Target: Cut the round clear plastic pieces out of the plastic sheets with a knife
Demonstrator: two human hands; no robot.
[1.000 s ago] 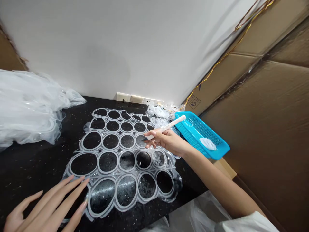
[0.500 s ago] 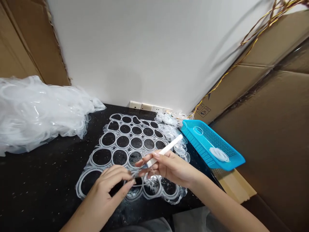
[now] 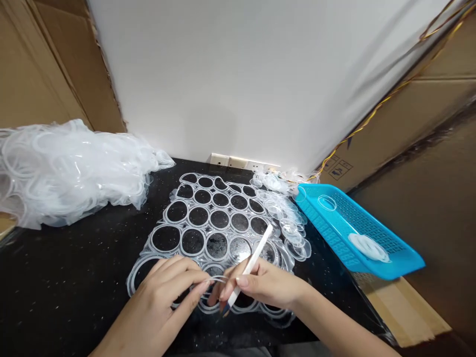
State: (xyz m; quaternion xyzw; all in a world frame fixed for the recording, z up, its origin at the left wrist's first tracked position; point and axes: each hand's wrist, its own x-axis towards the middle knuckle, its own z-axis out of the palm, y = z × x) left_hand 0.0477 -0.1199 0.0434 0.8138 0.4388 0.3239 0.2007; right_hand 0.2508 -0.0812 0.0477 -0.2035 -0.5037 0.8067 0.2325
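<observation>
Clear plastic ring (image 3: 216, 279) sits pinched in the fingertips of the left hand (image 3: 163, 292), above the near part of a clear sheet with round cut-outs (image 3: 174, 210) on a speckled black countertop (image 3: 67, 282). The right hand (image 3: 264, 285), fingers curled, grips a white pen-like tool (image 3: 250, 267), its dark tip pointing down just beside the ring. Loose clear rings (image 3: 290, 223) lie beyond the sheet, near a blue plastic basket (image 3: 316, 213) holding more rings; a heaped pile of clear rings (image 3: 67, 173) sits to the left.
</observation>
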